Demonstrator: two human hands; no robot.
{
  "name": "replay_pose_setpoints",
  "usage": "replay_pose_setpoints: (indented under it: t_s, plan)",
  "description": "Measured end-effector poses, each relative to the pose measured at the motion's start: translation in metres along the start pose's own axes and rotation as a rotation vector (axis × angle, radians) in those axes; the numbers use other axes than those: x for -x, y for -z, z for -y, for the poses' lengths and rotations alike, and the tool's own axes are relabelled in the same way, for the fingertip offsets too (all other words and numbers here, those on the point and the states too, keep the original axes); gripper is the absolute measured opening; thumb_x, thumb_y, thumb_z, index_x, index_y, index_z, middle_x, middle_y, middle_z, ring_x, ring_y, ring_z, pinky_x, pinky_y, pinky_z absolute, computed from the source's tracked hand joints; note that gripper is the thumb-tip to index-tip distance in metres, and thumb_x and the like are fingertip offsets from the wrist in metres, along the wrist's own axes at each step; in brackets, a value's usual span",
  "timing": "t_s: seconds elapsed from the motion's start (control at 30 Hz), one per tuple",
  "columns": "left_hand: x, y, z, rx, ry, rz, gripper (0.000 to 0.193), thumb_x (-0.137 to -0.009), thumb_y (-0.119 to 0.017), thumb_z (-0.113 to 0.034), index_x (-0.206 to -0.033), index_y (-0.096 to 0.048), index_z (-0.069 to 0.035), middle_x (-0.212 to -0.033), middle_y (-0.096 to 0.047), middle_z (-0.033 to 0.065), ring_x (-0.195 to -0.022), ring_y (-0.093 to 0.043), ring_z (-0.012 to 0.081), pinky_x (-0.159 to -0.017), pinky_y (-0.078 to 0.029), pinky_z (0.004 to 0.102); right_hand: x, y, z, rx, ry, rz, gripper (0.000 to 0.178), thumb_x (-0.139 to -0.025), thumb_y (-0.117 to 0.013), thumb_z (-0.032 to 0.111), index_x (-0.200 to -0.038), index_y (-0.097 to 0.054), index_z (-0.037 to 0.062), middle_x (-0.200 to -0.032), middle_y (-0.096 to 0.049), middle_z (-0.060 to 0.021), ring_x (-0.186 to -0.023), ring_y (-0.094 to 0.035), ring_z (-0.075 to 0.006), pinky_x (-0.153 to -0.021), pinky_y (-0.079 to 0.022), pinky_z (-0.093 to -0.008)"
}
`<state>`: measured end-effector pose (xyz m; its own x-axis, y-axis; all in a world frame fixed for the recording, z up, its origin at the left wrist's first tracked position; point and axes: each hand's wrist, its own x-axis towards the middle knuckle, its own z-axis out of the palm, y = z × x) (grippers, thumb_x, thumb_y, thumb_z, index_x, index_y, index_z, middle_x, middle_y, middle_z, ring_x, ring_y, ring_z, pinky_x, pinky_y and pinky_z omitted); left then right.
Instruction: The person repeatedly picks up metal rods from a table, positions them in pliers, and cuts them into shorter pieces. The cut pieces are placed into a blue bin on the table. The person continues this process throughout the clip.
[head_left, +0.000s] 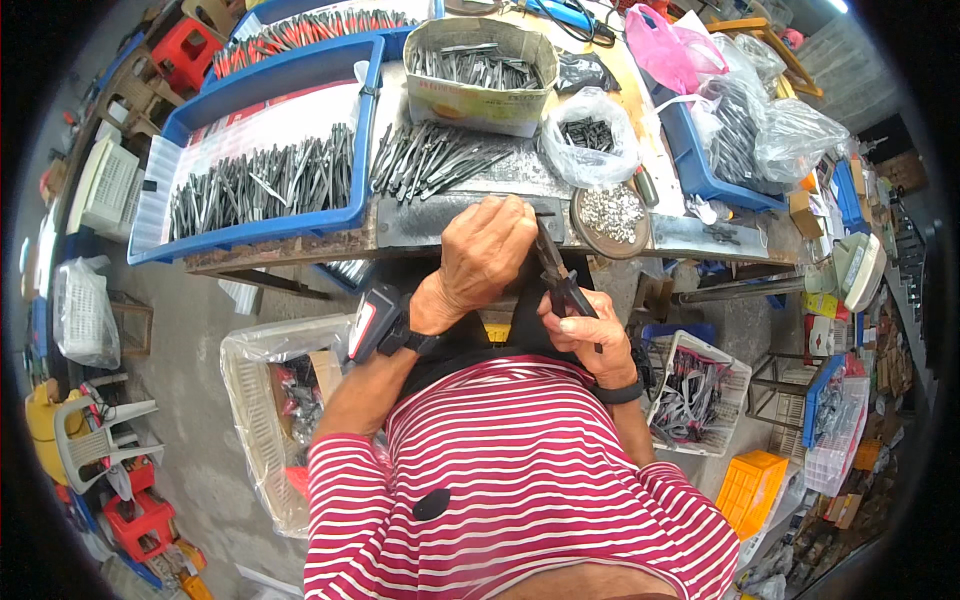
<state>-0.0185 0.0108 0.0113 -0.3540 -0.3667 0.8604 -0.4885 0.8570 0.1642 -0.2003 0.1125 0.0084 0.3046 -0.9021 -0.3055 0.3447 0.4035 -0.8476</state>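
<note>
My right hand (592,332) is wrapped round a long black tool (560,278) whose narrow end points up toward the bench edge; its exact kind is unclear. Beside that end, my left hand (487,250) is closed in a pinch at the front of the bench, and what its fingers hold is hidden. Slim dark metal pieces (425,160) lie heaped just beyond the left hand. To the right of the tool's tip stands a round dish (584,236) of small silvery parts. A clear plastic bag (602,172) with short black parts sits behind the dish.
A blue tray (290,232) of similar slim pieces stands at left, and a cardboard box (475,108) of them behind. Another blue tray (690,160) with bagged parts is at right. White baskets (245,400) stand on the floor on both sides of me.
</note>
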Motion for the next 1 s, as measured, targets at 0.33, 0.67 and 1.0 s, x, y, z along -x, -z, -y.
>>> replay_pose_setpoints:
  t_s: [0.33,0.67,1.0]
  plan:
    - [-0.011,-0.016,0.013,-0.171,0.113,0.015,0.029,-0.069,-0.053,0.01,-0.096,-0.05,0.001,-0.083,-0.055,0.0112,-0.076,-0.057,0.0275,-0.078,-0.043,0.04,-0.012,0.003,-0.015,-0.229,-0.002,0.03,0.045,-0.081,-0.064,0.025,-0.111,-0.053,-0.0072,-0.081,-0.052,-0.0055,-0.065,-0.044,-0.0102,-0.055,-0.035,-0.0223]
    - [-0.01,-0.066,0.067,-0.288,0.484,0.339,0.021,-0.069,-0.064,0.003,-0.087,-0.053,-0.001,-0.082,-0.056,0.0162,-0.082,-0.057,0.0339,-0.072,-0.047,0.0428,-0.009,0.006,-0.02,-0.103,0.043,-0.094,0.037,-0.083,-0.064,0.024,-0.107,-0.056,-0.0025,-0.076,-0.049,-0.0017,-0.063,-0.043,-0.0084,-0.053,-0.034,-0.0221]
    - [-0.007,-0.086,0.068,-0.375,0.423,0.363,0.022,-0.064,-0.064,0.005,-0.083,-0.055,0.0,-0.087,-0.054,0.0147,-0.083,-0.056,0.0322,-0.07,-0.047,0.0418,-0.01,0.004,-0.023,-0.043,0.023,-0.113,0.038,-0.082,-0.064,0.024,-0.107,-0.055,-0.003,-0.078,-0.051,-0.0018,-0.065,-0.046,-0.0091,-0.054,-0.036,-0.0227]
